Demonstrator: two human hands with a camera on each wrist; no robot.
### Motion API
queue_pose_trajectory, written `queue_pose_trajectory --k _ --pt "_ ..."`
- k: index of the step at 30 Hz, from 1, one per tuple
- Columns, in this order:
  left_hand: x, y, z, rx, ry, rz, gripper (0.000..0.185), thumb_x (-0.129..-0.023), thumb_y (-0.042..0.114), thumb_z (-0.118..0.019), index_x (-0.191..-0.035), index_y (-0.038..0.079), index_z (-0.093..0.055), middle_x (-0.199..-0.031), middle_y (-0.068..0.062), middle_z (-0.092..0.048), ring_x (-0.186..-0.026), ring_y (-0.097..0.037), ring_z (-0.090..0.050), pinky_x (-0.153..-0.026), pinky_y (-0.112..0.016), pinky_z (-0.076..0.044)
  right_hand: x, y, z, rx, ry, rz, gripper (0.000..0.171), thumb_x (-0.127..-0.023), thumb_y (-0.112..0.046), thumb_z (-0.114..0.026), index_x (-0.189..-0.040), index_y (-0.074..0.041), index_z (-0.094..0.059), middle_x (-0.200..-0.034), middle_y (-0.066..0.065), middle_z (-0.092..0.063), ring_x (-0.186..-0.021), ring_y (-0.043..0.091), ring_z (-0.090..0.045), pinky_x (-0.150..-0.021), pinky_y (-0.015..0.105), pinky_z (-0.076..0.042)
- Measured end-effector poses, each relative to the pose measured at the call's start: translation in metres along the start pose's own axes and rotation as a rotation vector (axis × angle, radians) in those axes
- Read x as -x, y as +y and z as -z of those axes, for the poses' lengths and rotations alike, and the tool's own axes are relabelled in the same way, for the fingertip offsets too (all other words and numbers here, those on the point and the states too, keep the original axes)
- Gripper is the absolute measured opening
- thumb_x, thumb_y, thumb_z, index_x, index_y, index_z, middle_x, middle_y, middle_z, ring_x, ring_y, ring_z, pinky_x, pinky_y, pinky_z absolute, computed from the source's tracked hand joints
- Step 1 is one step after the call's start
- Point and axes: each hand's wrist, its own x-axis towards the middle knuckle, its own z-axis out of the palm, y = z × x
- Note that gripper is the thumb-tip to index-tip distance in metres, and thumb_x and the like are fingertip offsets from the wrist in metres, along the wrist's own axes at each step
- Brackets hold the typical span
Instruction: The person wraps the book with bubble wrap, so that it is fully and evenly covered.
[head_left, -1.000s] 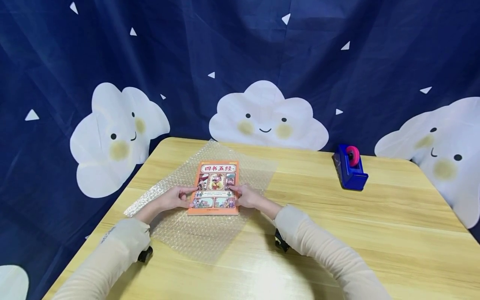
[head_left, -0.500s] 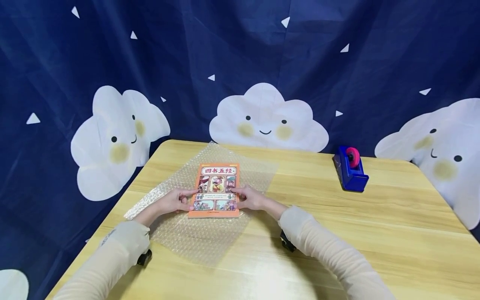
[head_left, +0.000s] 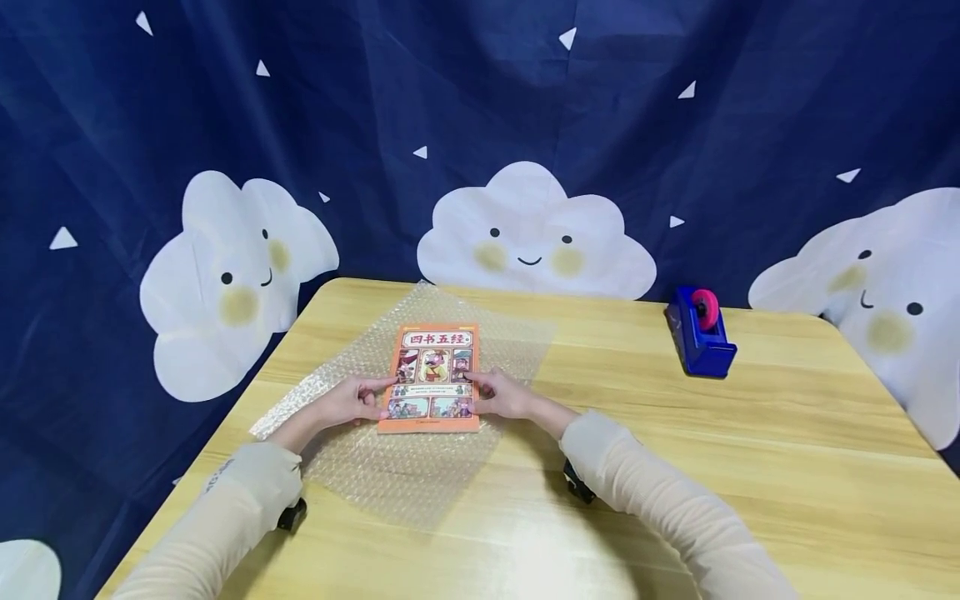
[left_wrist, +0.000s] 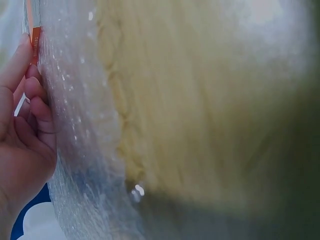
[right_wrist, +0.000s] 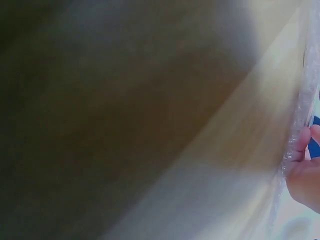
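An orange comic-style book (head_left: 432, 358) with Chinese characters on its cover lies face up on a sheet of bubble wrap (head_left: 397, 475). At the book's left edge, my left hand (head_left: 347, 402) grips it between thumb and curled fingers. On the opposite edge my right hand (head_left: 504, 395) holds it in the same way. The left wrist view has the left hand (left_wrist: 30, 130) at the book's orange spine or corner (left_wrist: 36, 44), just above the wrap. Only part of the right hand (right_wrist: 304, 172) shows in the right wrist view, beside the wrap's edge.
A blue tape dispenser (head_left: 705, 346) with a pink roll (head_left: 706, 309) stands at the back right of the wooden table (head_left: 637, 400). Behind the table hangs a dark blue curtain (head_left: 360, 100) with smiling clouds.
Between one second and half a second ago, the right forearm shifted slightly right. Both hands stay at the book's edges, and the book lies in nearly the same spot.
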Motion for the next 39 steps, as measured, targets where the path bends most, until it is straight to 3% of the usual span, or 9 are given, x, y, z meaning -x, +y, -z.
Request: queue_pose_trajectory --k 7,11,15,20,22,26,31,35,39 --pt "0.002 -0.002 -0.002 0.002 0.002 0.026 0.066 -0.081 0.01 -0.068 -0.135 -0.008 -0.035 -0.055 0.0 -0.047 -0.044 -0.005 -0.039 -0.042 -0.02 -0.037 0.006 0.001 -0.002 -0.128 -0.004 0.038 0.06 -0.087 -0.015 -0.061 -0.138 0.002 -0.035 -0.074 0.007 -0.052 -0.062 0.013 -0.045 -0.053 0.021 -0.04" --pt "0.004 -0.003 -0.003 -0.014 0.008 0.024 0.065 -0.082 0.012 -0.068 -0.135 -0.007 -0.035 -0.056 0.001 -0.048 -0.044 -0.005 -0.039 -0.042 -0.02 -0.038 0.016 -0.003 -0.006 -0.09 -0.012 0.134 0.06 -0.085 -0.016 -0.063 -0.136 0.001 -0.038 -0.075 0.002 -0.049 -0.063 0.009 -0.042 -0.056 0.019 -0.04" --pt "0.004 -0.004 -0.003 -0.006 0.014 0.032 0.065 -0.081 0.013 -0.068 -0.135 -0.005 -0.037 -0.055 0.002 -0.048 -0.044 -0.005 -0.04 -0.042 -0.019 -0.038 0.03 -0.01 -0.01 -0.032 -0.101 0.228 0.064 -0.081 -0.019 -0.068 -0.136 -0.001 -0.041 -0.076 0.005 -0.046 -0.065 0.01 -0.037 -0.059 0.018 -0.037" --pt "0.003 -0.006 -0.001 -0.001 0.011 0.026 0.065 -0.082 0.013 -0.068 -0.136 -0.004 -0.037 -0.056 0.001 -0.049 -0.044 -0.005 -0.04 -0.042 -0.019 -0.039 0.047 -0.02 -0.016 0.218 -0.209 0.247 0.072 -0.072 -0.036 -0.073 -0.136 -0.018 -0.045 -0.101 0.002 -0.049 -0.082 0.009 -0.042 -0.07 0.019 -0.038" --pt "0.003 -0.006 0.0 -0.003 0.008 0.028 0.065 -0.082 0.013 -0.068 -0.136 -0.004 -0.037 -0.057 0.001 -0.049 -0.044 -0.005 -0.04 -0.042 -0.02 -0.039 0.049 -0.024 -0.019 0.321 -0.213 0.282 0.069 -0.072 -0.038 -0.073 -0.134 -0.021 -0.047 -0.111 0.002 -0.051 -0.092 0.01 -0.047 -0.078 0.021 -0.041" --pt "0.003 -0.004 0.001 -0.003 0.008 0.036 0.065 -0.082 0.013 -0.068 -0.136 -0.004 -0.037 -0.057 0.0 -0.049 -0.044 -0.005 -0.04 -0.042 -0.019 -0.039 0.049 -0.029 -0.024 0.395 -0.221 0.349 0.057 -0.076 -0.038 -0.07 -0.127 -0.02 -0.054 -0.104 0.0 -0.051 -0.087 0.01 -0.046 -0.075 0.02 -0.041" --pt "0.003 -0.001 0.001 0.013 -0.001 0.019 0.064 -0.082 0.01 -0.068 -0.135 -0.006 -0.036 -0.057 0.0 -0.049 -0.045 -0.005 -0.041 -0.042 -0.02 -0.039 0.047 -0.029 -0.026 0.357 -0.182 0.408 0.043 -0.079 -0.033 -0.068 -0.119 -0.017 -0.061 -0.09 -0.004 -0.049 -0.073 0.006 -0.043 -0.063 0.013 -0.035" --pt "0.003 0.001 0.001 0.014 -0.011 0.017 0.065 -0.082 0.009 -0.066 -0.136 -0.008 -0.033 -0.057 0.0 -0.048 -0.046 -0.005 -0.041 -0.043 -0.02 -0.04 0.046 -0.028 -0.026 0.289 -0.139 0.457 0.038 -0.082 -0.026 -0.066 -0.117 -0.012 -0.062 -0.09 0.0 -0.054 -0.072 0.009 -0.046 -0.062 0.012 -0.037" --pt "0.001 0.001 0.0 0.022 -0.011 0.034 0.066 -0.083 0.009 -0.066 -0.137 -0.007 -0.033 -0.057 0.002 -0.047 -0.047 -0.005 -0.04 -0.043 -0.02 -0.04 0.046 -0.025 -0.026 0.225 -0.104 0.468 0.038 -0.085 -0.02 -0.062 -0.12 -0.007 -0.059 -0.095 0.001 -0.062 -0.076 0.003 -0.051 -0.069 0.013 -0.043"
